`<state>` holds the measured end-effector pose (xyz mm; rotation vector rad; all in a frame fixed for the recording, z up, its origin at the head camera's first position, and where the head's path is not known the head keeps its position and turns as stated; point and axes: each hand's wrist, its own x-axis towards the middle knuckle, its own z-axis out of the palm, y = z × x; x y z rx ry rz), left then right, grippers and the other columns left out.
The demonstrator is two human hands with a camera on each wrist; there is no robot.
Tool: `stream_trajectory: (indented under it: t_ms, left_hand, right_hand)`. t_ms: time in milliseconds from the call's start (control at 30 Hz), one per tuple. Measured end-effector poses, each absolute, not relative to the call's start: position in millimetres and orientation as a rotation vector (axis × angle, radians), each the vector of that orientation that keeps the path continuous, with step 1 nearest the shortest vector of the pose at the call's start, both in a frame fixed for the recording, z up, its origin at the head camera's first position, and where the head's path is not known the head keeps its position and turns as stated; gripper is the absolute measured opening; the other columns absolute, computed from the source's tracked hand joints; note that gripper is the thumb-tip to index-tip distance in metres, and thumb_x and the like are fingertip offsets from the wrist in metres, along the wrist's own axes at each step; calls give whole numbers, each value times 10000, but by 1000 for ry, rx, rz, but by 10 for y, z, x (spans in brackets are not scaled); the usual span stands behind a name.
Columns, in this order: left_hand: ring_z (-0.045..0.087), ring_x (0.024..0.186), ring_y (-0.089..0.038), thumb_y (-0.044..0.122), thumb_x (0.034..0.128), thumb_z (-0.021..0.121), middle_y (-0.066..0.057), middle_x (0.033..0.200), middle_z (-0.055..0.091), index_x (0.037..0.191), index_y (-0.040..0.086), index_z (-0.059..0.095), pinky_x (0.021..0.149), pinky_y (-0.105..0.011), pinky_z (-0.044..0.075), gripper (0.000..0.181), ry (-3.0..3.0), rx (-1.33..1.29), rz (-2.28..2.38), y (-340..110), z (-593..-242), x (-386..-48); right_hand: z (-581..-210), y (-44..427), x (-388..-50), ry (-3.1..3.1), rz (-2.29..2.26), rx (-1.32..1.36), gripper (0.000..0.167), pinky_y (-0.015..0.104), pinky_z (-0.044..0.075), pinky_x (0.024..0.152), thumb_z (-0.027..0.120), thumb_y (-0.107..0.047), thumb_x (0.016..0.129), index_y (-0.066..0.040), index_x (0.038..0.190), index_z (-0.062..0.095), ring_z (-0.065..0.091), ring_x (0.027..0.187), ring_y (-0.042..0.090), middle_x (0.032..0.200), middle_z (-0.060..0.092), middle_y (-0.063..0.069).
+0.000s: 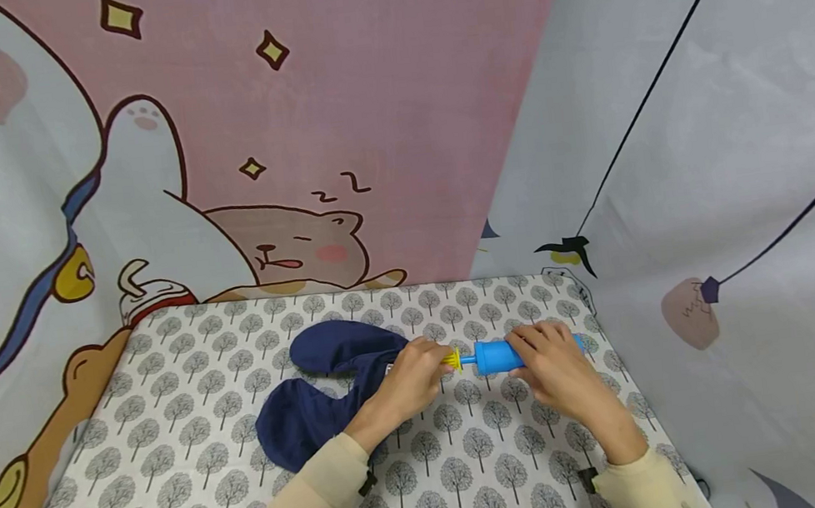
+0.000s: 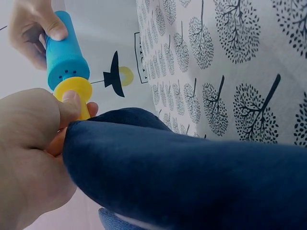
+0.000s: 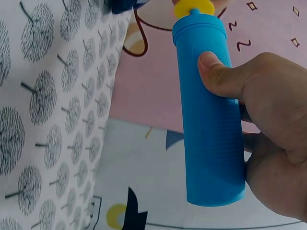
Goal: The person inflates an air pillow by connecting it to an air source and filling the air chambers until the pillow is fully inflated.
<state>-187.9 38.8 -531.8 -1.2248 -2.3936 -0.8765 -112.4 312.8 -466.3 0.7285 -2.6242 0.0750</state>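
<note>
Surroundings: a tree-print cloth (image 1: 432,507) covers the work surface, bordered at the back by a pink cartoon backdrop (image 1: 395,79) and at the right by a pale hanging panel (image 1: 740,124) with black line drawings. Obstruction: the left hand (image 1: 410,378) covers the near end of a yellow end piece (image 1: 453,359) and the spot where it meets the navy U-shaped cushion (image 1: 338,344), so whether the two are joined cannot be told; the right hand (image 1: 556,367) hides part of the blue cylinder (image 1: 493,356). In the left wrist view the cushion masks much of the cloth. Count: one cushion, one cylinder, one yellow end piece, two hands, two cream sleeves (image 1: 307,500), and, on the pink backdrop, three yellow sparkles (image 1: 273,50) and one sleeping bear (image 1: 301,245). Location: the cushion lies on the cloth, left of centre, its two lobes toward the left; the cylinder is held over the cloth to its right, with a thin blue rod (image 1: 468,359) between it and the yellow end piece. Fingers: the left thumb and fingers pinch the yellow end piece, close against the cushion; the right fingers are wrapped round the cylinder, thumb along its side.
</note>
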Motion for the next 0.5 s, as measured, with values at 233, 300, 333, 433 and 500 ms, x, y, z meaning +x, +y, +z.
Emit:
stream_trajectory:
  t_ms: [233, 300, 333, 433, 500]
  left_hand:
    - [734, 917, -223, 54, 1018, 814, -94, 1019, 842, 1168, 12, 816, 825, -349, 634, 156, -2445, -1220, -847, 375, -5181, -1784]
    - [737, 919, -221, 63, 1017, 820, -91, 1027, 842, 1170, 20, 818, 822, -346, 637, 159, -2454, -1225, -837, 365, -5164, -1784]
    - [739, 919, -220, 66, 1016, 822, -87, 1031, 843, 1172, 23, 820, 821, -344, 639, 162, -2455, -1229, -835, 359, -5159, -1789]
    - [748, 923, -222, 85, 1018, 827, -85, 1034, 844, 1180, 25, 824, 830, -339, 649, 173, -2458, -1240, -849, 333, -5085, -1781]
    - [748, 922, -212, 99, 1025, 822, -78, 1036, 844, 1189, 27, 826, 834, -323, 648, 179, -2451, -1250, -855, 320, -5082, -1793]
  right_hand:
    - [-4683, 3000, -1158, -2634, 75, 753, 602, 620, 564, 1002, 1020, -241, 835, -4, 1321, 755, 699, 1184, 398, 1292, 762, 160]
    - [-4680, 3020, -1155, -2648, 106, 752, 609, 630, 569, 1014, 1021, -234, 833, -5, 1331, 756, 708, 1191, 402, 1297, 767, 163]
    - [-4673, 3045, -1150, -2654, 124, 749, 611, 636, 572, 1020, 1017, -235, 836, -5, 1338, 755, 712, 1197, 406, 1303, 769, 166]
    - [-4650, 3167, -1138, -2665, 165, 731, 615, 649, 566, 1053, 1002, -231, 851, -2, 1364, 751, 715, 1210, 422, 1318, 773, 181]
    - [-4631, 3281, -1123, -2664, 175, 712, 615, 669, 557, 1054, 991, -230, 857, -3, 1374, 748, 713, 1215, 435, 1322, 771, 192]
